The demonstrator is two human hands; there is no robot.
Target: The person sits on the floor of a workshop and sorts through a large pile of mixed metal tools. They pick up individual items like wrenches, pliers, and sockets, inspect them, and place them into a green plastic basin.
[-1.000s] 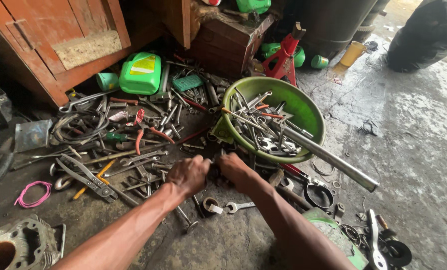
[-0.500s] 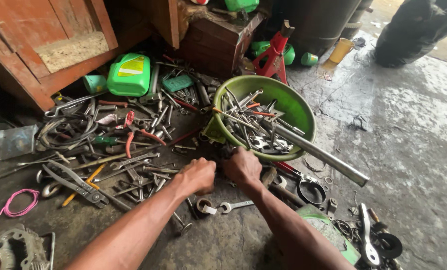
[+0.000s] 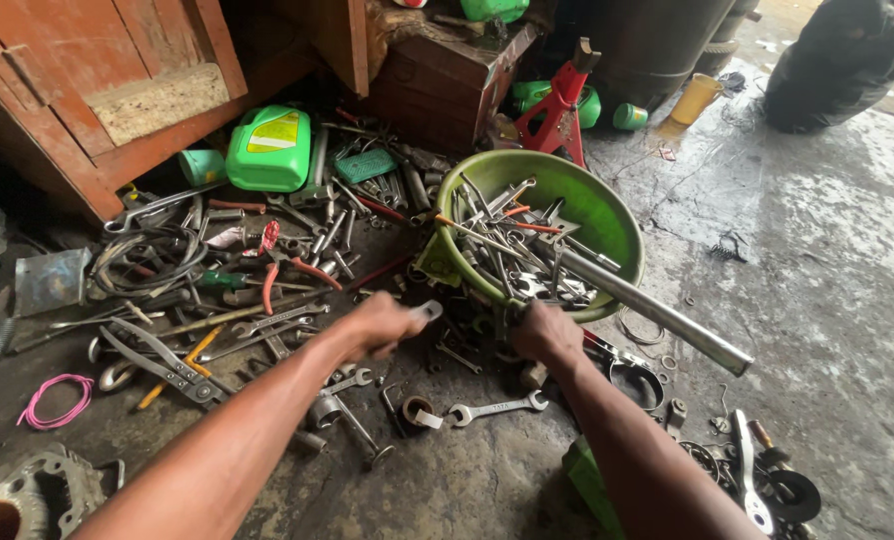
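My left hand (image 3: 382,322) is closed around a small metal tool (image 3: 425,312) whose shiny end sticks out past my fingers, just left of a green basin (image 3: 607,215). The basin holds several spanners and a long steel pipe (image 3: 657,312) that juts out over its near rim. Down at that near rim, my right hand (image 3: 547,332) sits with its fingers curled among the loose tools; what it holds, if anything, is hidden. A combination spanner (image 3: 495,408) lies on the floor between my forearms.
Many spanners, pliers and cables (image 3: 217,280) are strewn over the concrete floor at left. A green jug (image 3: 270,148), a red wooden cabinet (image 3: 97,90), a red jack stand (image 3: 559,100) and a pink wire loop (image 3: 55,398) surround them. Metal rings and parts (image 3: 757,480) lie at lower right.
My left hand has lifted a small metal tool from the pile and moved it towards the basin. My right hand stayed at the basin's near rim. The camera moved closer.
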